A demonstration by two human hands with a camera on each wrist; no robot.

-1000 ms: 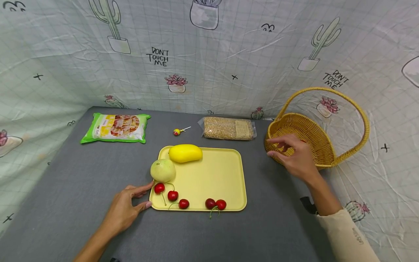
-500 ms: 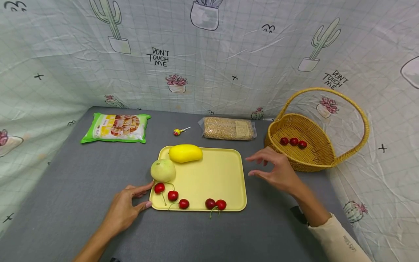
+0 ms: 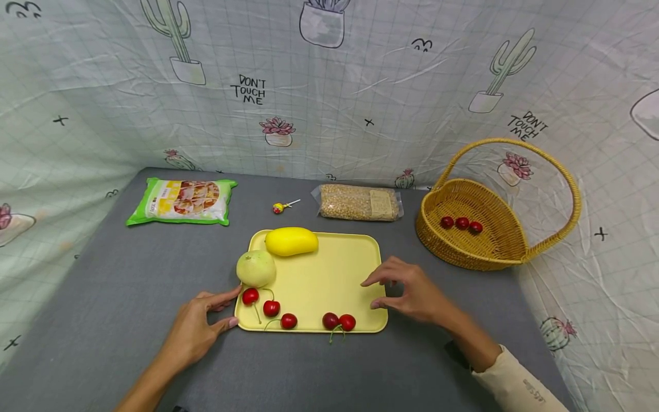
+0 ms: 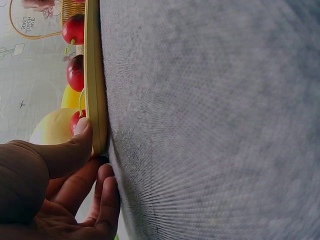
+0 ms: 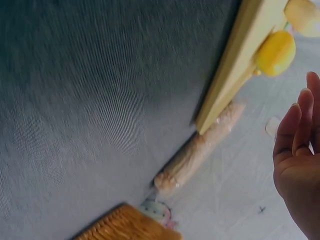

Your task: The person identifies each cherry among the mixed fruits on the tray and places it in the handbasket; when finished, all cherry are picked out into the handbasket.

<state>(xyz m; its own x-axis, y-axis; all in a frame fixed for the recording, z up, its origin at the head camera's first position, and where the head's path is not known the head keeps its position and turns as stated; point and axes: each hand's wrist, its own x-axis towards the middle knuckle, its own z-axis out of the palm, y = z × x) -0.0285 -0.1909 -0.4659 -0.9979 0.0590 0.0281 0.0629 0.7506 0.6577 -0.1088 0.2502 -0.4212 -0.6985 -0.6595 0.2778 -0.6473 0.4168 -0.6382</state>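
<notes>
The left hand (image 3: pixel 193 329) grips the left edge of the yellow tray (image 3: pixel 334 280) near its front corner, thumb on the rim in the left wrist view. Over the tray's right edge hovers the right hand (image 3: pixel 414 292), thumb and fingers apart, holding nothing. Right of the tray's middle front, two cherries (image 3: pixel 347 323) lie side by side, stems over the rim. Three more cherries (image 3: pixel 272 308) lie at the front left, below a pale green round fruit (image 3: pixel 256 269) and a yellow mango-like fruit (image 3: pixel 292 241). Three dark red cherries (image 3: pixel 461 223) sit inside the wicker basket (image 3: pixel 463 252).
Behind the tray lie a green-and-white food packet (image 3: pixel 187 201), a lollipop (image 3: pixel 278 208) and a clear bag of yellowish grains (image 3: pixel 358 202). The basket's tall handle (image 3: pixel 575 200) arches at the right. A patterned cloth (image 3: pixel 329 86) hangs behind the grey table surface (image 3: pixel 309 372).
The right hand has moved left and toward the front, from above the basket to the tray's right edge, uncovering the cherries in the basket. The left hand has stayed in place.
</notes>
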